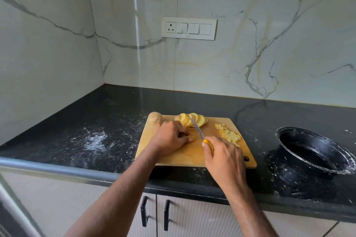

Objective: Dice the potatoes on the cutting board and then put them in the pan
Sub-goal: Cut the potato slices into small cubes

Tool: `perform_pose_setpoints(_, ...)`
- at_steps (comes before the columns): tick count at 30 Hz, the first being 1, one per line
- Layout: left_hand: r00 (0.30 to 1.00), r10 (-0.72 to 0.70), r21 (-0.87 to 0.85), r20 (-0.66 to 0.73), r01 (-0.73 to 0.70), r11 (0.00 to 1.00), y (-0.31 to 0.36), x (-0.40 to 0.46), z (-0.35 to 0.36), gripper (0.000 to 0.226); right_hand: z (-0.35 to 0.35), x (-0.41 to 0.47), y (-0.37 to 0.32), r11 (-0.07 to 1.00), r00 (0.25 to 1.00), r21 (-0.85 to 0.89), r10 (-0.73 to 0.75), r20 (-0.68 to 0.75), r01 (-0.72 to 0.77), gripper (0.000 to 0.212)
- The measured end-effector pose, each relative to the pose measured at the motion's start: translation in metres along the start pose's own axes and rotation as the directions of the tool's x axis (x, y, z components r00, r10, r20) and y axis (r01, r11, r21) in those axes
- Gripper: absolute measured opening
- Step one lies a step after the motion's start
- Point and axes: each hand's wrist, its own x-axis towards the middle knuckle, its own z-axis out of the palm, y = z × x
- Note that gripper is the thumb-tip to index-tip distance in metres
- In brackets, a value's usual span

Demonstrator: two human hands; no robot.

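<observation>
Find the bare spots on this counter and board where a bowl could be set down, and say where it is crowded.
Bare counter lies left of the board, up to the corner walls, and behind it. A gap separates board and pan. The board is crowded: whole potato, slices, diced pieces, both hands and the knife.

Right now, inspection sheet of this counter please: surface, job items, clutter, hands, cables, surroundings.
Surface: black counter, white smears and flecks.
Job's things: cutting board holds whole potato, fanned slices, diced pile; black pan to its right, no potato visible inside.
Clutter: nothing seen beyond the flecks.
Grippers: left hand curled on something on the board, item hidden; right hand grips yellow-handled knife.
Cables: nothing seen.
Surroundings: marble wall, switch panel, cabinet handles.
</observation>
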Motion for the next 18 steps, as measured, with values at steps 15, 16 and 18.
perform_pose_setpoints(15,0.999,0.038,0.033,-0.032,-0.037,0.999,-0.004,0.0,0.002,0.018,-0.009,0.0,-0.007,1.0,0.986,0.022,-0.012,0.166,0.009,0.026)
perform_pose_setpoints(16,0.999,0.037,0.032,-0.036,-0.036,0.999,-0.003,0.0,0.001,0.018,-0.01,0.001,-0.007,1.0,0.986,0.031,-0.004,0.164,-0.001,0.025)
perform_pose_setpoints(18,0.998,0.04,0.04,-0.05,-0.038,0.998,-0.001,0.0,0.001,0.019,-0.012,0.002,-0.007,0.999,0.987,0.038,0.007,0.159,-0.013,0.022)
